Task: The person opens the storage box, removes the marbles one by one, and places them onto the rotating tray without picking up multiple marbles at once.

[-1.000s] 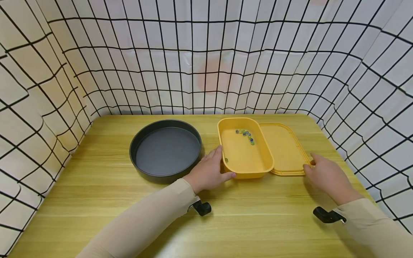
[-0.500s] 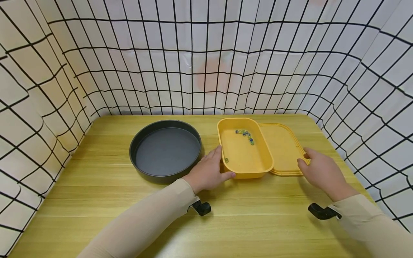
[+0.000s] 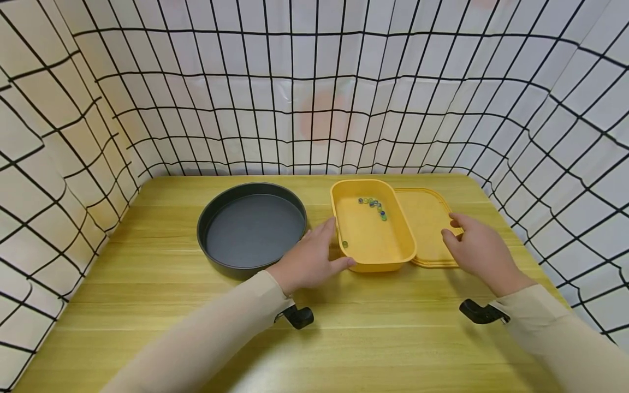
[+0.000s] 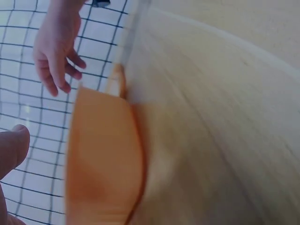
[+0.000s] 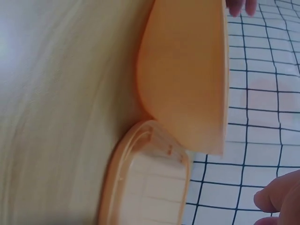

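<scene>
**Two hands flank an open yellow box of marbles**

A shallow rectangular yellow plastic box [image 3: 372, 228] stands open on the pale wooden counter [image 3: 147, 305], between a round dark-grey metal baking pan [image 3: 252, 229] on its left and its own flat yellow plastic lid [image 3: 427, 218], which lies just beside it on the right, partly tucked under the box's rim. A small cluster of coloured glass marbles [image 3: 374, 205] sits toward the far end of the box floor, and one stray marble [image 3: 345, 244] rests near the front left corner.

The left hand [image 3: 312, 257] lies against the box's near left corner, fingers extended along the side wall and thumb stretched along the front wall; it looks placed to steady the box rather than lift it. The fingers are relaxed and not curled round the rim. The right hand [image 3: 478, 251] hovers over the right edge of the lid, fingers loosely bent and slightly spread; I cannot tell whether the fingertips actually touch the lid. It pinches nothing visibly.

The lid lying face up close to the box keeps it within easy reach of the right hand. The pan stands empty, near the left hand's wrist.

A white cloth backdrop with a black grid [image 3: 314, 87] surrounds the counter. No brand, label or readable writing shows on the box, lid, pan or cloth.
</scene>
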The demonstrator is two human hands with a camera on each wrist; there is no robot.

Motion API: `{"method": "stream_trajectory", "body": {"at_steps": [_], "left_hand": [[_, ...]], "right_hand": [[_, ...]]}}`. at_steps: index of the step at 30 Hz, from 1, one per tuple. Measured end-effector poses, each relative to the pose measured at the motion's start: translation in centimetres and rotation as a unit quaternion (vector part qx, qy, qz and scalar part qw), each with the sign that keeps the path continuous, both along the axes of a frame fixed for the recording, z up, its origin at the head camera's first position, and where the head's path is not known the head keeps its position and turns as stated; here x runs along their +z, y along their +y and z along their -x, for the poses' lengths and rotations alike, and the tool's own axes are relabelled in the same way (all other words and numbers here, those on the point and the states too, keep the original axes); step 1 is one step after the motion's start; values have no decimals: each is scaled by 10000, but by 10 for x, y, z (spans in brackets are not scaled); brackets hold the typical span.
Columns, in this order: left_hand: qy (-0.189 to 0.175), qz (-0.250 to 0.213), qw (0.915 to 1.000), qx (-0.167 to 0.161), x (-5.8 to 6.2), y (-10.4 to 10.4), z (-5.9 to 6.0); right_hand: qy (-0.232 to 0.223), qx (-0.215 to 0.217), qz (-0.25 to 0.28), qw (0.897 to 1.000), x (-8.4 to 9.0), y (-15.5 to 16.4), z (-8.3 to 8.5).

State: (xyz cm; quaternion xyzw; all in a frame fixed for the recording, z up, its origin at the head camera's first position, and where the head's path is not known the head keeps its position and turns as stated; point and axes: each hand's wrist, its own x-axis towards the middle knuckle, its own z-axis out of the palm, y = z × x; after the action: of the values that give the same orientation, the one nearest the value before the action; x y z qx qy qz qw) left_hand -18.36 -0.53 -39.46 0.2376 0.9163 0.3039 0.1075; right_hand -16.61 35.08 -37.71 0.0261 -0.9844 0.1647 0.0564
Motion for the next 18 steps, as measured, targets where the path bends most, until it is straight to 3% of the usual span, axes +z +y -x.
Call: {"method": "stream_trajectory", "body": {"at_steps": [8, 13, 18], "left_hand": [[495, 175, 9985, 145, 28, -38, 0], [674, 433, 9953, 547, 39, -80, 10], [651, 547, 9894, 1174, 42, -134, 24]], "right_hand": [[97, 226, 222, 9995, 12, -17, 12], [11, 352, 429, 9985, 20, -29, 21], [-75, 518, 724, 9960, 30, -42, 32]]}}
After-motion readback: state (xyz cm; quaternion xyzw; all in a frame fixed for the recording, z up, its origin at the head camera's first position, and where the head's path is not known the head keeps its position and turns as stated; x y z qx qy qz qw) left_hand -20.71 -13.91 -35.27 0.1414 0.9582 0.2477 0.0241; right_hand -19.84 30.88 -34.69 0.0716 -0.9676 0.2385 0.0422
